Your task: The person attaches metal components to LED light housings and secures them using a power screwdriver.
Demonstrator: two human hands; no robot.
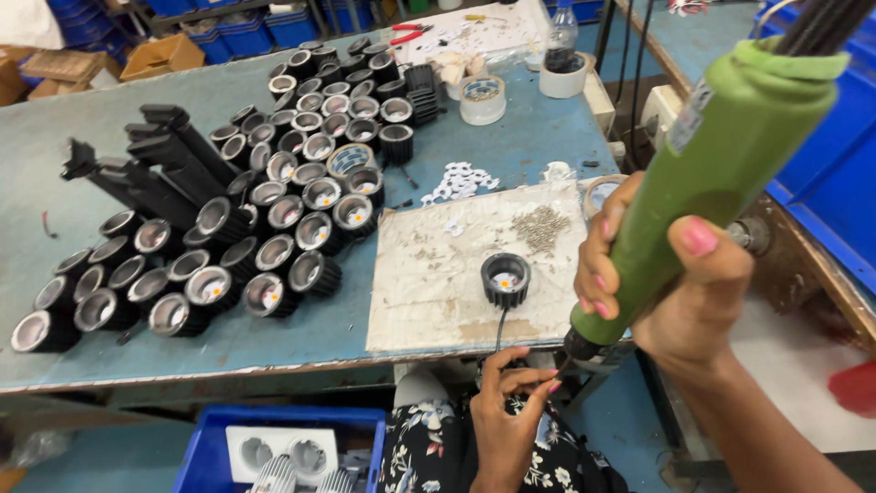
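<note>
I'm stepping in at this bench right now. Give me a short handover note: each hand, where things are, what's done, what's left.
Right hand grips the green electric screwdriver, tip low at the table edge. Left hand pinches something small at the tip; I can't tell what. One black lamp housing sits on the white work mat, screws pile behind it. Many housings are stacked to the left. Which are finished or left isn't visible.

Worn teal worktop (137, 128) fills the view; blue bins (246, 32) at 12 o'clock, blue crate (205, 456) below at 7 o'clock.

right hand (671, 274) raised, fingers wrapped; left hand (511, 388) pinching low
</note>
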